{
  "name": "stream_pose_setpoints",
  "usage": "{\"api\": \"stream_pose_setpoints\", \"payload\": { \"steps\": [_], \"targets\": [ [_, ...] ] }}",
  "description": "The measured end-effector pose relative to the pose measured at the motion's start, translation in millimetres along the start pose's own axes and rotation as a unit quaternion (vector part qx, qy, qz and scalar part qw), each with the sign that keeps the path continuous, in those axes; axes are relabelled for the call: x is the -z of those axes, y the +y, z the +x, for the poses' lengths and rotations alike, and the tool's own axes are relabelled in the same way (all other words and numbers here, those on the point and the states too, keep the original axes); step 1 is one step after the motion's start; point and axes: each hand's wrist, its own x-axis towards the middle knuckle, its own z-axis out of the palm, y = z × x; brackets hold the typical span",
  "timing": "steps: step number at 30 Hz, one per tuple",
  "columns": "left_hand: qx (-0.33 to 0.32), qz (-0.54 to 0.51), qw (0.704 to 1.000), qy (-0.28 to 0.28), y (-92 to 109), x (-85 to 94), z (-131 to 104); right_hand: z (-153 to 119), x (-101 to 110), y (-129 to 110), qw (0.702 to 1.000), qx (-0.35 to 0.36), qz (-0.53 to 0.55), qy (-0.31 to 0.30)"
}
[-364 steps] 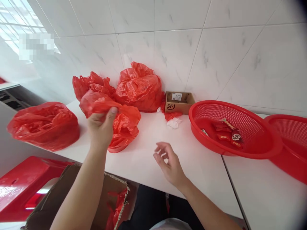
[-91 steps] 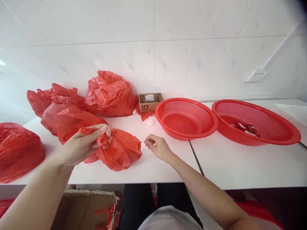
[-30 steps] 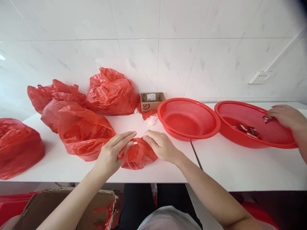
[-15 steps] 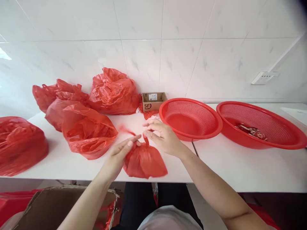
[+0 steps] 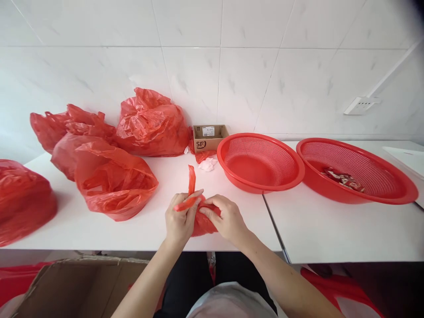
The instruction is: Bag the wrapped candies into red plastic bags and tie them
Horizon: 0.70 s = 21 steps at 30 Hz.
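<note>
A small red plastic bag [image 5: 204, 224] rests near the front edge of the white table, partly covered by both hands. My left hand [image 5: 181, 217] is closed on the bag's twisted handles, and one red strip stands up above the fingers while another lies across them. With thumb and forefinger, my right hand [image 5: 227, 216] pinches the bag's neck just beside the left fingertips. What is inside the bag is hidden. Behind the hands lies a crumpled pale pink piece [image 5: 208, 164].
Large red bags [image 5: 152, 126] stand at the back left, near an open red bag [image 5: 115, 185]. A small cardboard box [image 5: 207, 145] is against the wall. Two red baskets, one nearer [image 5: 261, 187] and one at right [image 5: 331, 190], flank the table seam. Below sits an open carton [image 5: 82, 287].
My left hand has closed around the handles and turned upright. The right hand has come down to pinch the bag's neck. The bag is now more covered, and the view has shifted slightly.
</note>
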Motion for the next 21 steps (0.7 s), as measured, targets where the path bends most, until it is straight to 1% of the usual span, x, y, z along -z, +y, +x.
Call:
{"api": "stream_pose_setpoints", "payload": {
  "steps": [2, 4, 7, 9, 13, 16, 19, 21],
  "targets": [
    [-0.045, 0.027, 0.999, -0.004, -8, -6.6, -2, -2, -2, 15, 1.000, -0.016, 0.021, -0.008],
    [-0.078, 0.048, 0.996, -0.019, -15, -11.2, -4, -3, -3, 26, 1.000, -0.011, 0.029, 0.003],
    [-0.109, 0.075, 0.991, -0.039, -23, -14.3, -6, -3, 1, 38, 0.999, -0.003, 0.015, 0.029],
    [-0.118, 0.091, 0.988, -0.046, -28, -14.0, -7, -5, 7, 46, 0.999, -0.012, 0.006, 0.037],
    [-0.118, 0.117, 0.985, -0.056, -32, -10.7, -9, -7, 20, 56, 0.999, -0.040, 0.008, 0.024],
    [-0.107, 0.129, 0.984, -0.066, -32, -10.9, -10, -4, 26, 54, 0.998, -0.058, 0.022, -0.003],
    [-0.087, 0.142, 0.982, -0.093, -30, -18.7, -13, -1, 18, 48, 0.998, -0.066, 0.018, 0.000],
    [-0.069, 0.154, 0.979, -0.117, -28, -27.8, -18, -2, 6, 47, 0.997, -0.066, -0.034, 0.013]
  ]
}}
